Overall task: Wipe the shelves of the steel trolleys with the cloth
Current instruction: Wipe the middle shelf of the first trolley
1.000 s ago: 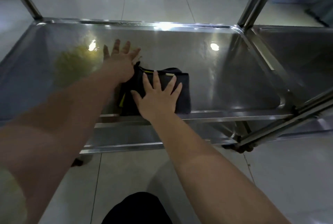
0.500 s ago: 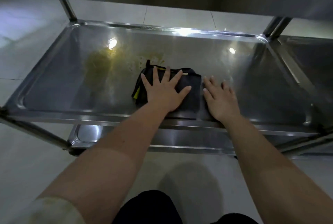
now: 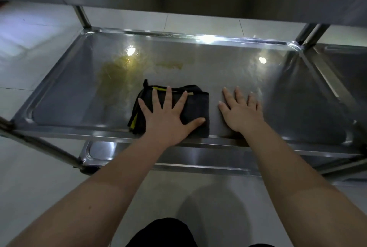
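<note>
Cloth (image 3: 196,105) pressed under left hand (image 3: 166,119), fingers spread straight; right hand (image 3: 241,112) flat on shelf (image 3: 228,68), gripping nothing. Wiping step, judged: next push beyond the fingertips, over stain (image 3: 117,76).

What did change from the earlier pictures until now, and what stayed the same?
The right hand left the cloth and moved right onto the bare shelf, lying flat. The left hand drew back from near the yellowish stain and now presses flat on the cloth. The cloth stayed folded by the shelf's front edge; the stain remains.
</note>
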A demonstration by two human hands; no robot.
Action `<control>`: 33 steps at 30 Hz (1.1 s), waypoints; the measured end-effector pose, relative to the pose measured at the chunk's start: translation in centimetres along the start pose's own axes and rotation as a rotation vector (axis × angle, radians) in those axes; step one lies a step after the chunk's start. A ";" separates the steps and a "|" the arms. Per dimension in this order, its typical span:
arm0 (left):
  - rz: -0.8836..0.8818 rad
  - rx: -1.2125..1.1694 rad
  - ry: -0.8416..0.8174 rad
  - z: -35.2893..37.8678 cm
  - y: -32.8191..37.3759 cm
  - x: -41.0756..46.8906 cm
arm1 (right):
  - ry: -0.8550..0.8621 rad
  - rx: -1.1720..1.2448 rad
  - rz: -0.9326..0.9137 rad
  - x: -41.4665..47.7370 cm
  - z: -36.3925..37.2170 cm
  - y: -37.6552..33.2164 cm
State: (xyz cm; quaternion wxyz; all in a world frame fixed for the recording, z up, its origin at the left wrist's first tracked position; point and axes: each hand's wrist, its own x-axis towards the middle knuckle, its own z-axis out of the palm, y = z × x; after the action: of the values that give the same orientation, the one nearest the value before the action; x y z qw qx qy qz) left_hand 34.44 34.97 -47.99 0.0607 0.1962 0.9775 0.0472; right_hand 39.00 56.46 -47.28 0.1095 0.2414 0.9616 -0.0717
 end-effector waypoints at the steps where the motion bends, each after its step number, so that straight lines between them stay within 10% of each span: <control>1: -0.009 0.010 -0.007 0.0 0.0 -0.1 | -0.040 0.004 0.014 1.1 -0.6 -0.7; 22: -0.012 0.017 -0.039 -2.9 -3.1 16.1 | 0.190 -0.023 -0.153 6.6 0.2 -3.5; 33: 0.129 0.096 -0.121 -0.7 -3.6 1.9 | 0.194 -0.004 -0.151 6.4 -0.2 -3.4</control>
State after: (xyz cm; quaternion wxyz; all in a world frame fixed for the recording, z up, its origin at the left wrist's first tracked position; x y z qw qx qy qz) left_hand 31.29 32.36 -47.88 0.1069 0.2638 0.9586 -0.0076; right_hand 31.83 56.35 -48.39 0.0106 0.1737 0.9833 -0.0540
